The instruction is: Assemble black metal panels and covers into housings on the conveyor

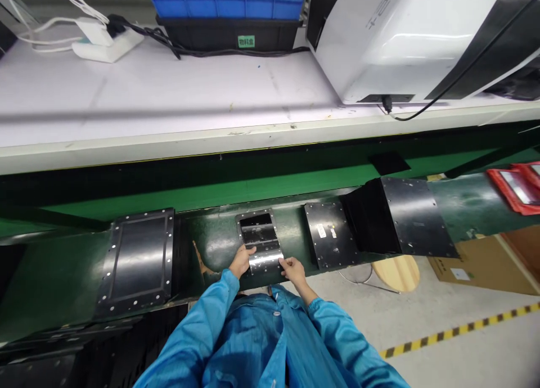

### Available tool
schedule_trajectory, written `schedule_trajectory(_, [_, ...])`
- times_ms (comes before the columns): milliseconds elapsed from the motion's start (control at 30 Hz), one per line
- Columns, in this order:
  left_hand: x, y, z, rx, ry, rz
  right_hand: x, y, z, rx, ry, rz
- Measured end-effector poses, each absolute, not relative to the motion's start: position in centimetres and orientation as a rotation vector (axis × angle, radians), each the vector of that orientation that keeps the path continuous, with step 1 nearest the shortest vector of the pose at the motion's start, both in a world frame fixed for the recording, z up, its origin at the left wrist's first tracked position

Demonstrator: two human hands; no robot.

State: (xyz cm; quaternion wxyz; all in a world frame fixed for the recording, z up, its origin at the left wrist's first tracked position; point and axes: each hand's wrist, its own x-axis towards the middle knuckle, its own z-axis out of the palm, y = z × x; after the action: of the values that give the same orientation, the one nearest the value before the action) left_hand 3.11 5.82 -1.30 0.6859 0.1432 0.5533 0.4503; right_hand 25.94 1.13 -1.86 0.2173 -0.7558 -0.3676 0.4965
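Observation:
A glossy black panel point(258, 236) with a lighter, reflective lower part lies in a dark tray-like plate with dotted edges point(275, 222), on the green bench directly before me. My left hand point(242, 261) grips the panel's left edge, its thumb resting on the upper face. At the lower right edge, my right hand point(293, 270) has thumb and fingers closed in a pinch on the panel. What the undersides of the fingers touch is hidden. Just right of my right hand sits a black plate point(331, 244) with white labels.
A large black dotted plate point(137, 258) lies to the left. Rightward are stacked black plates point(415, 216), red-framed pieces point(521, 188), a wooden stool point(396, 273) and a cardboard box point(485, 264). The white shelf point(189, 107) holds a blue bin point(228, 7) and a white machine point(405, 39).

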Motion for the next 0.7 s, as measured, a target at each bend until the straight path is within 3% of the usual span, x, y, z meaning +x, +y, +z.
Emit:
schedule_trajectory(267, [3.2, 6.2, -0.7, 0.486, 1.689, 0.938, 24.7, 2.2, -3.4, -1.792, -0.776, 1.499])
schedule_trajectory(400, [2.0, 4.3, 0.7, 0.923, 2.057, 0.664, 24.5, 2.1, -3.9, -1.797, -0.693, 1.486])
schedule_trajectory(700, [0.0, 0.4, -0.2, 1.118, 2.003, 0.389, 25.9, 4.9, -2.4, -2.291, -1.228, 1.376])
